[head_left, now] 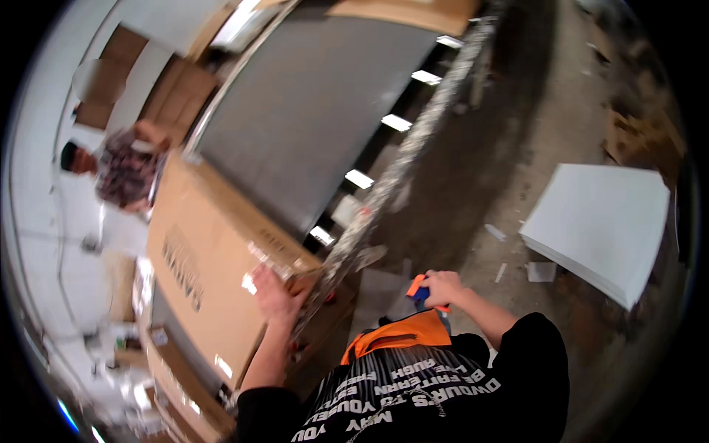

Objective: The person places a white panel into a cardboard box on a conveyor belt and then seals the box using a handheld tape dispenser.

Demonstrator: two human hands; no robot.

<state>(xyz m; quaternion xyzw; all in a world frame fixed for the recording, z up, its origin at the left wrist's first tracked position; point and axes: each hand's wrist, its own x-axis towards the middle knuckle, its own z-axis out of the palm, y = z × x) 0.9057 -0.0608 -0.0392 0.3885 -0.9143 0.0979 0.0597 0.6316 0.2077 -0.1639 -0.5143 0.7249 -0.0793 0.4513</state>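
Observation:
A large brown cardboard carton (214, 244) with printing on its faces lies on the conveyor to my left. Shiny clear tape runs over its near end. My left hand (275, 297) rests against that end, close to the corner, fingers stretched out and thumb apart. Down by my waist on the right, my right hand (442, 286) is closed round an orange-and-blue hand tool (418, 289), like a tape dispenser in shape. The fingers and motion blur hide part of the tool.
The dark conveyor belt (317, 96) runs away beyond the carton, edged by a metal rail (384, 177). Another carton (181, 376) lies at lower left. A person (129, 173) stands across the conveyor. A stack of white sheets (602, 221) sits at right, with scraps on the floor.

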